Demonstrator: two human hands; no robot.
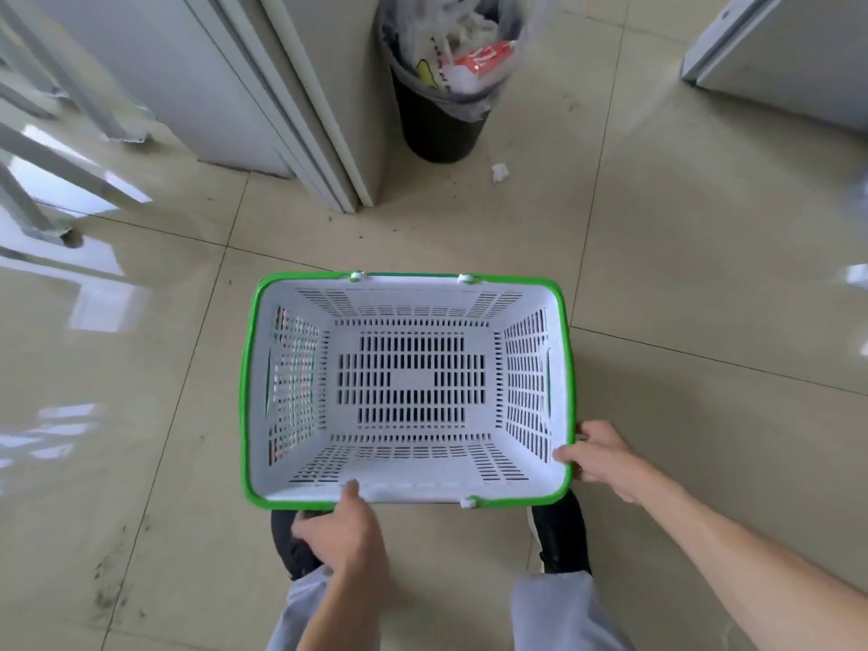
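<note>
A white slotted plastic basket (300,382) with a green rim is in front of me above the tiled floor, and nothing lies inside it. My left hand (345,533) grips its near rim, thumb hooked over the edge into the basket. My right hand (603,455) grips the near right corner, thumb inside and fingers curled round the green rim. My dark shoes and grey trouser legs show just below the basket.
A black bin (439,119) lined with a clear bag and full of rubbish stands ahead by a grey cabinet corner (324,133). A paper scrap (499,172) lies on the floor near it. Metal frame legs (56,148) are at left, a white unit (789,54) at far right.
</note>
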